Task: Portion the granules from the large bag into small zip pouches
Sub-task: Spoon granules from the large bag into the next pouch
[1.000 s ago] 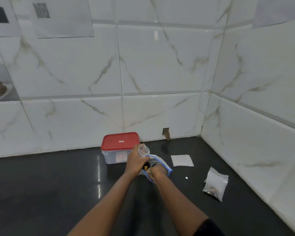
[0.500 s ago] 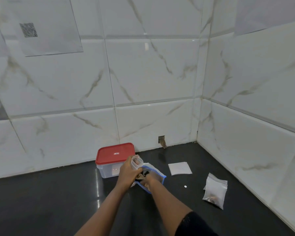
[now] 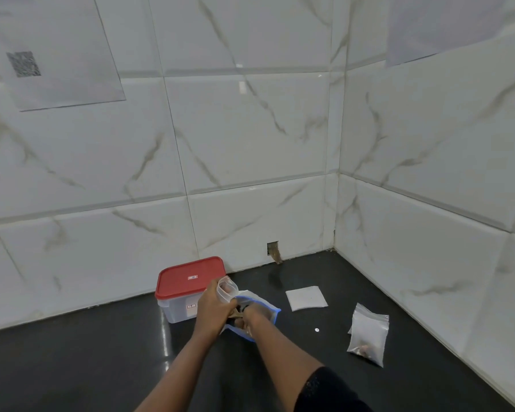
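Just right of the red-lidded clear plastic box [image 3: 188, 288], the left hand [image 3: 213, 304] grips a small clear zip pouch [image 3: 227, 289], mouth open. The right hand [image 3: 250, 318] reaches into the blue-edged large bag [image 3: 262, 304]; its grip is hidden. Farther right, flat white pouches [image 3: 306, 297] wait, and one filled clear pouch [image 3: 367, 334] lies finished. Probably early.

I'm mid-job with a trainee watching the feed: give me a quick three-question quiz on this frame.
1. True or false: the lid of the red-lidded container is off.
2. Which hand holds the small open pouch? A left hand B right hand
3. Fill in: the filled pouch lies to the ____ of the blue-edged large bag.

Key: 1 false; 2 A; 3 right.
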A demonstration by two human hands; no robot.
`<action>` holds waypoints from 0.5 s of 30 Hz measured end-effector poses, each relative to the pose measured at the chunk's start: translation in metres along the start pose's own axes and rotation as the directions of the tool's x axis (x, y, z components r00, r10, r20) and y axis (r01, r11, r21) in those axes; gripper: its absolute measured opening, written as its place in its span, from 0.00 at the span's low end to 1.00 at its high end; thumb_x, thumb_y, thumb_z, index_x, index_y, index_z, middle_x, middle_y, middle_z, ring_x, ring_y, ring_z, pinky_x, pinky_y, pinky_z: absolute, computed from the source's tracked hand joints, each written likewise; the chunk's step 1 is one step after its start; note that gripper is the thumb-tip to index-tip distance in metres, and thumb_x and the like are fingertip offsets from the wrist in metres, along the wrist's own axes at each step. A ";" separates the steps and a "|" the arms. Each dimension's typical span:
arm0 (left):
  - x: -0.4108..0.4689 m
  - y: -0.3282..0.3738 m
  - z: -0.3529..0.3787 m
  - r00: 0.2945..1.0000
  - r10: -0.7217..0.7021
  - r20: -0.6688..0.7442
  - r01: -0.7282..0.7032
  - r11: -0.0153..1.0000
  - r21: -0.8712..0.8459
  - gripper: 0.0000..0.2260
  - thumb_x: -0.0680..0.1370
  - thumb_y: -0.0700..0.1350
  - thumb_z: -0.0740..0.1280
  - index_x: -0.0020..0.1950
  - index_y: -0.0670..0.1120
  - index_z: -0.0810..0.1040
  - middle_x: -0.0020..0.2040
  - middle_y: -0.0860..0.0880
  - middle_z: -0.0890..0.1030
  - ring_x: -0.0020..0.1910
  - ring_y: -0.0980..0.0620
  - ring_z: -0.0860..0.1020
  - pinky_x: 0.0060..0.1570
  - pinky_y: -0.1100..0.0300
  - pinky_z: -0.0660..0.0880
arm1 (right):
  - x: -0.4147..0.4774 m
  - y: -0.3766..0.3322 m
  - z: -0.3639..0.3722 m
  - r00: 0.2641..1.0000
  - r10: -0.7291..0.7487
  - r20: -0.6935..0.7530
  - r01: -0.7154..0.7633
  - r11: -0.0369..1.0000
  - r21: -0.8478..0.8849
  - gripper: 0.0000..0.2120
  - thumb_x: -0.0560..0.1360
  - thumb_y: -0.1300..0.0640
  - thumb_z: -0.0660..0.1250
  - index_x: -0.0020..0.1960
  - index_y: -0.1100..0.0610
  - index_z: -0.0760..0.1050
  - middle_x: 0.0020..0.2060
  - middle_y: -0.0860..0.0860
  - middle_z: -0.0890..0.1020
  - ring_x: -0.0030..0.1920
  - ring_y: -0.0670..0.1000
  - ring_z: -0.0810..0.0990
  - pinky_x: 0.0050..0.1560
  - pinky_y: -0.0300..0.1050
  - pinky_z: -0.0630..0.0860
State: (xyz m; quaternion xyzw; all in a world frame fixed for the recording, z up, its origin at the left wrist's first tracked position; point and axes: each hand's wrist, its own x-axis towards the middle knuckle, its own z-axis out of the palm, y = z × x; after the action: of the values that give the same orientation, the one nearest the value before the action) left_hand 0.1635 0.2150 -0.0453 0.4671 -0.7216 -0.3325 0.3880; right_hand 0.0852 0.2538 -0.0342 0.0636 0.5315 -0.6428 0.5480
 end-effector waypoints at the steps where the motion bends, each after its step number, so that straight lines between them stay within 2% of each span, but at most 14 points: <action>1: 0.001 0.000 0.000 1.000 -0.006 -0.007 0.006 1.000 -0.002 0.15 0.70 0.40 0.73 0.54 0.48 0.73 0.45 0.50 0.78 0.43 0.54 0.75 0.35 0.73 0.66 | 0.000 -0.001 -0.001 1.000 -0.011 -0.001 0.011 1.000 0.027 0.09 0.70 0.74 0.64 0.32 0.68 0.74 0.23 0.61 0.77 0.23 0.58 0.77 0.25 0.54 0.78; 4: 0.004 -0.001 0.004 0.999 -0.037 -0.021 0.037 0.999 -0.011 0.15 0.70 0.39 0.72 0.54 0.46 0.73 0.46 0.48 0.79 0.45 0.50 0.76 0.37 0.67 0.67 | -0.010 -0.002 -0.001 0.998 -0.051 0.041 0.048 0.997 0.068 0.11 0.71 0.75 0.61 0.31 0.67 0.71 0.27 0.62 0.76 0.27 0.58 0.75 0.40 0.60 0.78; 7: 0.007 0.000 0.006 0.997 -0.062 -0.046 0.062 0.998 -0.005 0.16 0.71 0.39 0.70 0.57 0.45 0.74 0.49 0.48 0.79 0.47 0.49 0.76 0.43 0.62 0.66 | -0.007 -0.002 -0.001 0.994 -0.091 0.059 0.086 0.993 0.083 0.11 0.73 0.74 0.59 0.33 0.66 0.71 0.29 0.61 0.77 0.29 0.58 0.76 0.51 0.63 0.77; 8: 0.007 0.000 0.007 0.997 -0.067 -0.048 0.067 0.998 0.000 0.16 0.71 0.39 0.70 0.58 0.44 0.74 0.49 0.48 0.79 0.47 0.49 0.75 0.43 0.62 0.66 | -0.004 -0.001 0.000 0.993 -0.108 0.038 0.106 0.993 0.053 0.10 0.75 0.72 0.59 0.36 0.66 0.74 0.33 0.60 0.77 0.33 0.58 0.77 0.56 0.63 0.76; 10: 0.009 0.003 0.009 0.995 -0.077 -0.055 0.078 0.997 0.007 0.16 0.71 0.39 0.69 0.58 0.44 0.73 0.49 0.48 0.78 0.46 0.50 0.73 0.44 0.61 0.65 | 0.007 0.004 0.001 0.986 -0.165 0.015 0.164 0.986 0.029 0.10 0.78 0.66 0.58 0.54 0.66 0.77 0.44 0.56 0.76 0.45 0.55 0.77 0.60 0.54 0.77; 11: 0.009 0.004 0.011 0.994 -0.086 -0.060 0.086 0.996 0.004 0.16 0.71 0.38 0.69 0.58 0.43 0.73 0.49 0.47 0.78 0.46 0.49 0.73 0.44 0.61 0.65 | 0.014 0.006 0.001 0.982 -0.189 0.003 0.189 0.982 0.006 0.13 0.79 0.64 0.58 0.60 0.64 0.75 0.46 0.53 0.74 0.48 0.53 0.77 0.60 0.50 0.77; 12: 0.010 0.005 0.012 0.993 -0.096 -0.067 0.096 0.995 -0.005 0.17 0.70 0.38 0.69 0.58 0.42 0.73 0.49 0.46 0.79 0.45 0.49 0.73 0.44 0.60 0.65 | 0.017 0.007 -0.001 0.975 -0.223 -0.009 0.223 0.975 -0.015 0.14 0.79 0.63 0.57 0.61 0.64 0.75 0.47 0.53 0.74 0.49 0.53 0.78 0.56 0.48 0.79; 14: 0.011 0.005 0.015 0.990 -0.113 -0.081 0.112 0.994 -0.021 0.17 0.70 0.38 0.69 0.58 0.41 0.73 0.51 0.43 0.79 0.45 0.48 0.73 0.44 0.60 0.65 | 0.005 0.002 -0.004 0.968 -0.253 -0.013 0.250 0.963 -0.097 0.13 0.78 0.67 0.55 0.53 0.63 0.78 0.46 0.57 0.78 0.45 0.55 0.78 0.40 0.48 0.83; 15: 0.011 0.006 0.017 0.989 -0.118 -0.086 0.116 0.993 -0.025 0.17 0.70 0.38 0.69 0.57 0.40 0.73 0.51 0.42 0.79 0.45 0.48 0.73 0.44 0.60 0.65 | 0.002 -0.001 -0.007 0.968 -0.249 -0.033 0.243 0.962 -0.126 0.13 0.78 0.68 0.54 0.51 0.62 0.77 0.47 0.60 0.78 0.46 0.57 0.78 0.37 0.47 0.83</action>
State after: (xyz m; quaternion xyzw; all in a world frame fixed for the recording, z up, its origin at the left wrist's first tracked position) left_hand 0.1438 0.2087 -0.0456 0.5189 -0.6717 -0.3412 0.4038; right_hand 0.0804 0.2583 -0.0380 -0.0207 0.5863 -0.6709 0.4535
